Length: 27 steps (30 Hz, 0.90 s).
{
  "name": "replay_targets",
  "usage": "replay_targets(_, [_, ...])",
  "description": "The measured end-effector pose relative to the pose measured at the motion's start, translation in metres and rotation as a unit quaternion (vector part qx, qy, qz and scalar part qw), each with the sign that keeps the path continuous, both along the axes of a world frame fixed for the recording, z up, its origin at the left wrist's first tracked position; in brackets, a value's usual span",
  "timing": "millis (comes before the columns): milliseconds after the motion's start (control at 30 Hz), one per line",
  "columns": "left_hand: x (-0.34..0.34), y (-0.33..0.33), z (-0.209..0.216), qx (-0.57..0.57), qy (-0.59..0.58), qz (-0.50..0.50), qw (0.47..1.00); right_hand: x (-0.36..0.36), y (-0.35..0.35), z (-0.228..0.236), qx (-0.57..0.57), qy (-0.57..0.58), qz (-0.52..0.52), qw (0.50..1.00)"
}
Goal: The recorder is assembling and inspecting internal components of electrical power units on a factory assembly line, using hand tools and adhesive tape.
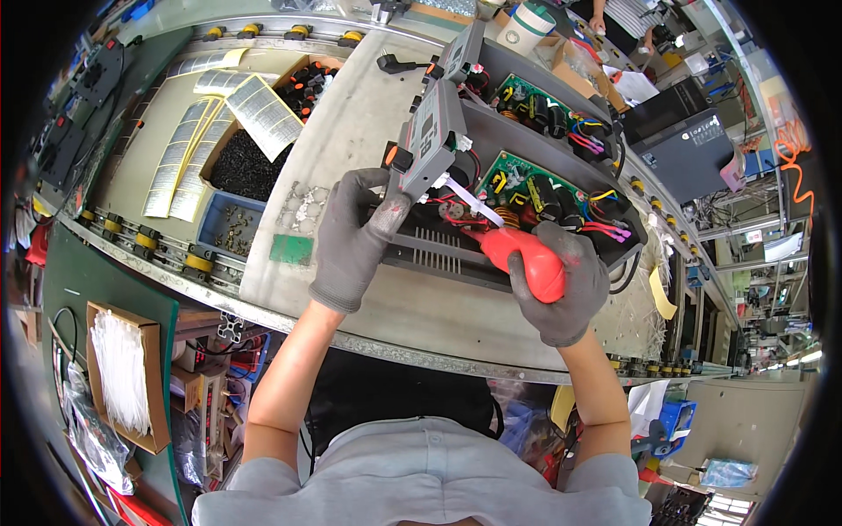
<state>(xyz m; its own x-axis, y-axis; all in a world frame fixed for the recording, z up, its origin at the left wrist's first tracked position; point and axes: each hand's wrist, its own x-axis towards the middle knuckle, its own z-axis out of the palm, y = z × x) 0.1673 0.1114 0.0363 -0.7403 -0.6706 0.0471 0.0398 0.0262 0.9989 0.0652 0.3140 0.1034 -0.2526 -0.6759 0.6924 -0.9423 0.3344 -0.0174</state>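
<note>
Two grey device housings with green circuit boards stand on the bench. My left hand (355, 237), in a grey glove, grips the tilted grey control panel (431, 140) of the nearer housing (447, 250). An orange-and-black knob (398, 159) sits at the panel's edge. My right hand (566, 285), gloved too, is closed around a smooth, bulbous red hand tool (524, 259) over the housing's front wall. A white strip (472, 200) runs between the panel and the tool's tip; whether the tool grips it, I cannot tell. Coloured wires and the circuit board (526, 188) lie behind the tool.
Left on the bench are label sheets (263, 114), black screws (246, 167) and a blue tray (230, 226) of small metal parts. The second housing (526, 74) stands just behind. A carton of white cable ties (121, 368) is at lower left. A person's hand (597, 24) shows far off.
</note>
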Motion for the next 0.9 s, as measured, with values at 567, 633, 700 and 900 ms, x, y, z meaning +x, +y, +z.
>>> replay_targets(567, [0.003,-0.004,0.003,0.061,0.045,-0.051,0.996,0.013,-0.018,0.025,0.051,-0.025,-0.034,0.998])
replay_targets(633, [0.006,-0.007,0.005,0.065,0.049,-0.058,0.995,0.016,-0.010,0.035,-0.025,-0.037,0.004,0.999])
replay_targets(700, [0.004,-0.006,0.006,0.035,0.045,-0.055,0.997,0.036,-0.001,0.020,-0.209,-0.159,0.031,0.964])
replay_targets(900, [0.003,-0.006,0.008,0.028,0.037,-0.074,0.996,0.032,-0.002,-0.016,-0.191,-0.192,0.079,0.959])
